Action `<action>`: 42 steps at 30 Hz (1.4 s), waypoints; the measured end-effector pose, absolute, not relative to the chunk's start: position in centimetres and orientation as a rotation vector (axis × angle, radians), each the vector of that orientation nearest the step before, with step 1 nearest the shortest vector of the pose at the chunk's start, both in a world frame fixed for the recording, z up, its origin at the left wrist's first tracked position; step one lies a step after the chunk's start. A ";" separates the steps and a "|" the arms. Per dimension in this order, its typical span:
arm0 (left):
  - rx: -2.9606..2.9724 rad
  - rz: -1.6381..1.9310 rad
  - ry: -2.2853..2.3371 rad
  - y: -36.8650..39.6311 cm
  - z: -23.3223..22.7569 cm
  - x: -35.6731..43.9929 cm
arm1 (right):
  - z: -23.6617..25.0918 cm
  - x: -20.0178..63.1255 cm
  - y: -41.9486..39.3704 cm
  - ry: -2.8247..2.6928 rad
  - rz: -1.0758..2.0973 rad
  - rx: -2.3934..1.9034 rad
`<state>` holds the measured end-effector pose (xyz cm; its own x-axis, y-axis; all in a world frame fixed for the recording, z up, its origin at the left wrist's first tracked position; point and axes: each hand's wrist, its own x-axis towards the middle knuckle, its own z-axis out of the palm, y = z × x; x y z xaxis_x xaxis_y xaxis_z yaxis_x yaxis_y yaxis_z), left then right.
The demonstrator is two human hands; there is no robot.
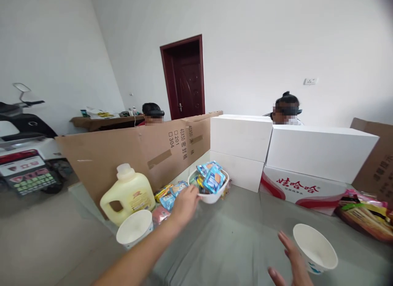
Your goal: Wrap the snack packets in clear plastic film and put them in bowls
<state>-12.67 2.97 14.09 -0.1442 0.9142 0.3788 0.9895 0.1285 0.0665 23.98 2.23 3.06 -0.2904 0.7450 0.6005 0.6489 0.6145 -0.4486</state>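
My left hand (187,202) has its fingers closed on the near left rim of a white basket (211,198). Blue snack packets (214,179) are heaped in that basket, with a yellow one partly visible among them. To the left of this hand lie more blue packets (168,202) and a pink packet (160,215). A white paper bowl (135,228) stands beside my left forearm. My right hand (293,261) is open, fingers apart, just left of another white paper bowl (316,249); whether it touches the bowl I cannot tell.
A yellow detergent jug (132,196) stands at the left before a cardboard screen (147,150). White boxes (241,138) and a red-and-white carton (301,189) line the back. Packaged bread (365,216) lies at the right on the grey-green cloth (233,245). Two people sit beyond the screens.
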 end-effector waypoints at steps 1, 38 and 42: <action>-1.938 -0.468 -2.127 1.5 12.9 -11.1 | 4.4 22.5 2.3 -2.023 0.177 -1.114; -2.429 -0.418 -2.417 2.5 7.3 -2.8 | -1.8 15.6 -1.0 -1.247 1.813 -1.356; -2.418 -0.356 -2.535 3.3 7.5 -3.7 | -1.6 15.1 -1.2 -1.201 1.840 -1.331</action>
